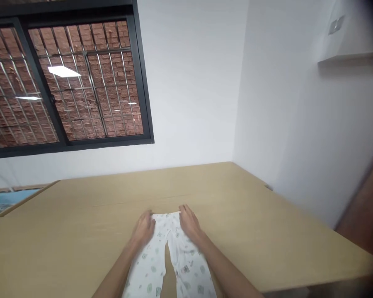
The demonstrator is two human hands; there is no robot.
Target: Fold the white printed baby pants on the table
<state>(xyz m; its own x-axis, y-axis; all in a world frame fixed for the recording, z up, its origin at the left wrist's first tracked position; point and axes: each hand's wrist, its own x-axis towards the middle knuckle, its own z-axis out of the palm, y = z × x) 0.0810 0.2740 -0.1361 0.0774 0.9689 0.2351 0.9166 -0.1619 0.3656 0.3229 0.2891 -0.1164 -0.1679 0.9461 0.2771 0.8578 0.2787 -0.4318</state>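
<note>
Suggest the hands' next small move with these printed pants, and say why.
Perhaps the right hand should slide down, smoothing the right-side leg of the pants: creases show there, while the left hand, at the left corner of the waistband, seems placed to steady them.

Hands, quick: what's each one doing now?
Left hand: holding the white patterned trousers by the far left corner.
Right hand: holding their far right corner.

At lower centre, a left hand [145,227] and right hand [189,222] hold patterned white trousers [151,267] on a tan desk [81,223], with a window [87,82] upper left.
</note>
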